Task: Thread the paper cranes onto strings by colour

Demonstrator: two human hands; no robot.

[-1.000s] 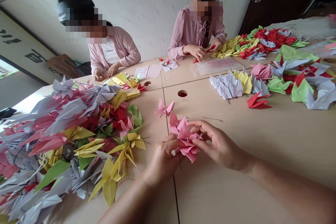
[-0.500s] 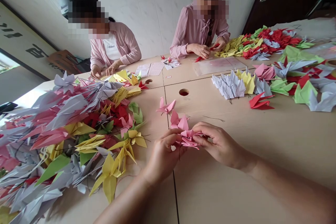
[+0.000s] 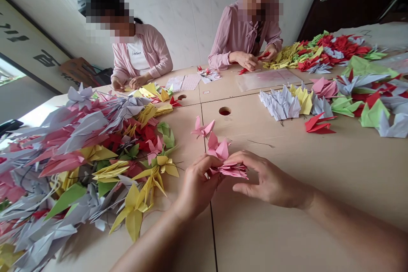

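My left hand [image 3: 200, 182] pinches a flattened bundle of pink origami [image 3: 234, 171], its layered points facing right. Thumb and fingers of my right hand [image 3: 266, 178] are spread apart around the right end of the bundle, with the fingertips at its upper edge; whether they touch it I cannot tell. Just beyond the bundle lies a pink origami piece with opened petals [image 3: 218, 146], and another pink origami piece [image 3: 202, 126] rests farther off. A thin dark thread [image 3: 261, 143] lies on the table behind my right hand.
A large heap of coloured origami [image 3: 86, 144] covers the left of the table [image 3: 287, 238]. More folded pieces [image 3: 280, 104] stand at right, beside a red one [image 3: 319, 124]. Two people sit opposite, their hands [image 3: 245, 60] on paper. A round hole [image 3: 225, 111] pierces the tabletop.
My right thumb has come away from the pink bundle and the fingers have opened. The bundle now looks flatter, with its points turned right, held in my left hand.
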